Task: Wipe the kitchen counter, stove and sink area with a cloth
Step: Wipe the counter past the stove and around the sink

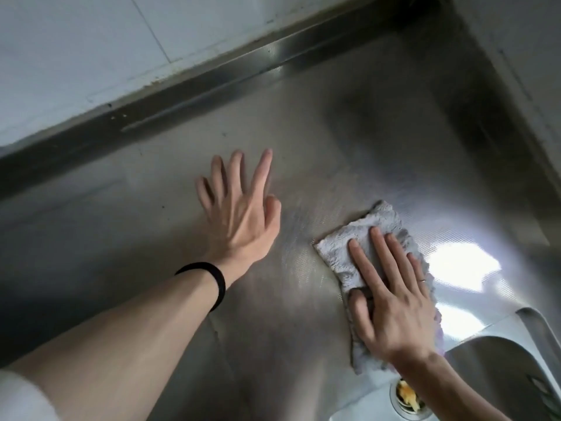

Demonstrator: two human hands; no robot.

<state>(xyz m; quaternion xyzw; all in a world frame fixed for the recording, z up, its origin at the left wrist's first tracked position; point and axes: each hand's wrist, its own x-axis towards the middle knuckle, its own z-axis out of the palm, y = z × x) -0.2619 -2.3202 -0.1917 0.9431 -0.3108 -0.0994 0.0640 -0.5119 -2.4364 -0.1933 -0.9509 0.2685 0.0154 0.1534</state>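
Left hand (239, 220), fingers spread, is just left of the cloth (358, 238) pressed under the flat right hand (391, 302).

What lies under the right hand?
A grey cloth lies under the right hand, pressed flat on the steel counter. The palm covers the cloth's middle, so that part cannot be seen.

cloth (367, 247) on counter (303, 132), left of sink (498, 360)

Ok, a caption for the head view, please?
Right hand presses grey fluffy cloth on stainless steel counter; left hand spread open.
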